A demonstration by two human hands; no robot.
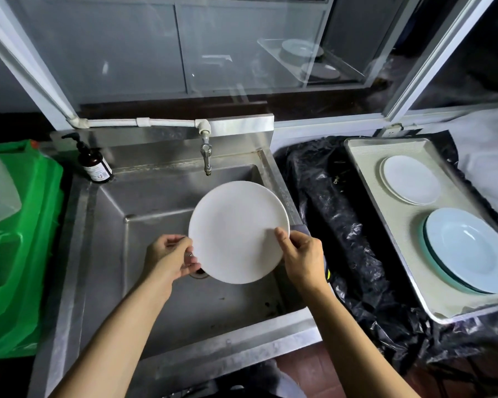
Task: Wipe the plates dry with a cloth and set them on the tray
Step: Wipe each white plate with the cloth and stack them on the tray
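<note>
A round white plate (237, 231) is held over the steel sink (167, 202), its face turned toward me. My left hand (170, 258) pinches its left rim. My right hand (301, 258) grips the right rim, thumb on the face. A dark grey cloth (301, 227) shows behind my right hand at the sink's right edge; whether that hand holds it I cannot tell. To the right, a metal tray (391, 225) carries a small white plate (410, 179) at the back and a pale blue deep plate (469, 249) stacked on others in front.
A tap (206, 155) hangs over the sink's back edge, a brown pump bottle (94, 163) at its back left corner. A green plastic crate (18, 239) stands to the left. Black plastic sheeting (342, 225) covers the counter under the tray. Glass panes rise behind.
</note>
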